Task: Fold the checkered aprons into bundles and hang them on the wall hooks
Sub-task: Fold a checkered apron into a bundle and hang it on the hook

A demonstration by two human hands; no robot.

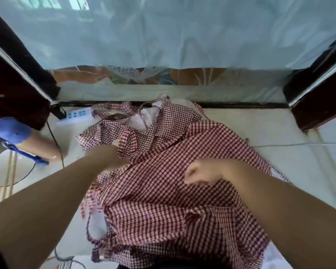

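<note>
My right hand [200, 174] is curled into a fist on a bunched fold of the big red-and-white checkered cloth apron [163, 200], which lies spread and rumpled on the floor directly under me. My left hand [105, 154] reaches into the apron's upper left edge; a fold of cloth hides the fingers, so I cannot tell whether they are gripping. Beyond the apron's far end hangs a wide pale blue sheer curtain [163, 32], with dark brown wooden frames [17, 84] on either side. White glossy floor tiles [279, 167] show to the right of the apron. Touching its far edge is a second crumpled checkered apron of finer check [147, 121], straps tangled over pale lining. Left of the apron stands a white round disc [6, 171]. Beside it lies a tan cylinder with a blue cap [12, 130]. Left of the second apron sits a white power strip [76, 115].
</note>
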